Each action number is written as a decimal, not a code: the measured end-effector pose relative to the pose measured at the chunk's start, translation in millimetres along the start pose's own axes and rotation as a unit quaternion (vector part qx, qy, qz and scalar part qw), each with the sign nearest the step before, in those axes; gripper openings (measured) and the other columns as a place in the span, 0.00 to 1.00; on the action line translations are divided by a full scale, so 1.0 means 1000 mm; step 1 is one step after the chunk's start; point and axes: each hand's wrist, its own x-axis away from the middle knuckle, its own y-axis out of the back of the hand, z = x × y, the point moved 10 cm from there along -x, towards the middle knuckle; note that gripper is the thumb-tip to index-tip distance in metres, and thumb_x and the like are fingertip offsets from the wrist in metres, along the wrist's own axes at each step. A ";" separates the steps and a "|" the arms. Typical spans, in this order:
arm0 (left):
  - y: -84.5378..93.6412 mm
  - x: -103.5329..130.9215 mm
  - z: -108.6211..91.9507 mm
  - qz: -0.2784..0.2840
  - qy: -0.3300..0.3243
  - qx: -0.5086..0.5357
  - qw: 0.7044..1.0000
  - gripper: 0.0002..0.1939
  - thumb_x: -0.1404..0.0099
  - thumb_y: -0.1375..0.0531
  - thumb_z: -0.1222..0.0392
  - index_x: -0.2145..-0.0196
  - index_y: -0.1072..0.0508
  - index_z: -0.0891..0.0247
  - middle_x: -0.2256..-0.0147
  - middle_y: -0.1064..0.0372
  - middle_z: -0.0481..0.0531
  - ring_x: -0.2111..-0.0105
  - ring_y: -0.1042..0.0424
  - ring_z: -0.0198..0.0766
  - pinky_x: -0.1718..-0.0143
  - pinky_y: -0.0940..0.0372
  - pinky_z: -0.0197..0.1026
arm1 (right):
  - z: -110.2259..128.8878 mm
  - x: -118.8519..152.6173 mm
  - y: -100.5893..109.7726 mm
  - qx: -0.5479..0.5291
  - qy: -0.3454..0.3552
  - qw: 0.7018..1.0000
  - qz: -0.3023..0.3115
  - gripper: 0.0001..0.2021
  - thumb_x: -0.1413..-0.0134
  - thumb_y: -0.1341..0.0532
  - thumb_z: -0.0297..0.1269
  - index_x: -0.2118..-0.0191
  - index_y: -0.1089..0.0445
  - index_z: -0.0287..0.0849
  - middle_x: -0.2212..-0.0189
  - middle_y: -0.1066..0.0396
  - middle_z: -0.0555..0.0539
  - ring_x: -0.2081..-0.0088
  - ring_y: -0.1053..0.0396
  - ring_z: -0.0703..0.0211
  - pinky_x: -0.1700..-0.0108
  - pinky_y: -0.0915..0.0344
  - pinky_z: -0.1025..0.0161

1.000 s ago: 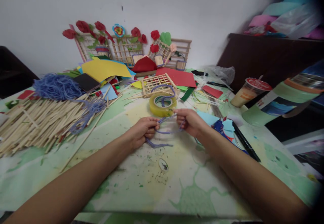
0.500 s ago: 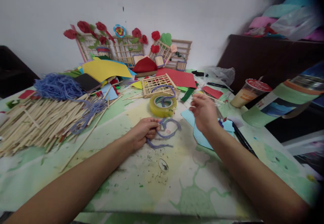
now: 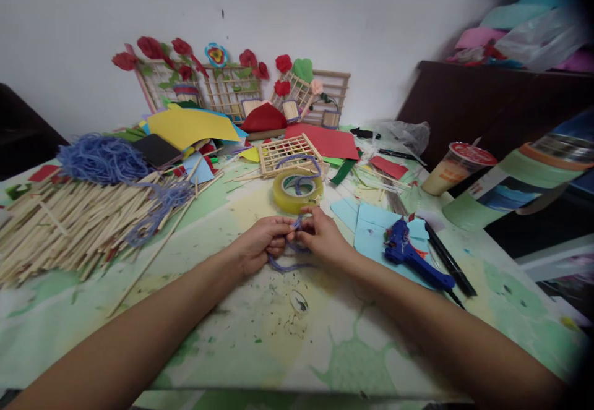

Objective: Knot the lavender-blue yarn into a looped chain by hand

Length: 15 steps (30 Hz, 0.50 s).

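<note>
My left hand point(image 3: 262, 244) pinches a length of purple yarn point(image 3: 292, 268) over the middle of the table. Against its fingertips, my right hand point(image 3: 322, 237) has thumb and fingers closed on the same yarn, partly covering its loop. The yarn's lower end trails on the tablecloth beneath both hands. Just beyond them lies a roll of yellow tape point(image 3: 285, 198), with another piece of purple yarn over it. Behind the roll is a small lattice of wooden sticks point(image 3: 290, 152).
Wooden sticks point(image 3: 83, 227) and a yarn pile point(image 3: 102, 159) lie left. On the right are a blue glue gun point(image 3: 413, 258) on light blue paper point(image 3: 371, 237), a cup point(image 3: 457, 166) and a green bottle point(image 3: 505, 187). Paper flowers point(image 3: 151, 48) stand behind.
My right hand has moved left and down to the yarn at my left fingertips and closed on it. The glue gun, earlier mostly hidden by my right arm, now shows. My left hand has barely moved.
</note>
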 end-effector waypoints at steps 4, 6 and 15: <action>0.003 0.002 0.000 -0.024 -0.003 -0.026 0.999 0.06 0.49 0.42 0.69 0.71 0.35 0.67 0.81 0.42 0.43 0.88 0.59 0.19 0.87 0.66 0.27 | -0.007 0.000 0.002 -0.112 -0.048 0.993 -0.011 0.17 0.60 0.48 0.27 0.58 0.44 0.40 0.81 0.40 0.56 0.78 0.41 0.65 0.73 0.44 0.66; 0.005 0.002 0.000 -0.035 -0.009 -0.048 0.998 0.07 0.48 0.42 0.69 0.69 0.35 0.66 0.81 0.41 0.43 0.88 0.58 0.19 0.86 0.66 0.28 | -0.005 0.000 0.007 -0.098 -0.035 0.994 -0.023 0.14 0.59 0.48 0.28 0.61 0.42 0.40 0.81 0.40 0.55 0.78 0.42 0.65 0.73 0.45 0.67; 0.006 0.002 -0.001 -0.042 -0.044 -0.143 0.988 0.06 0.49 0.42 0.65 0.72 0.37 0.65 0.80 0.37 0.45 0.88 0.56 0.21 0.87 0.64 0.31 | -0.001 0.002 0.010 0.011 -0.004 0.999 -0.036 0.08 0.57 0.49 0.28 0.69 0.36 0.40 0.81 0.41 0.53 0.77 0.44 0.66 0.74 0.48 0.68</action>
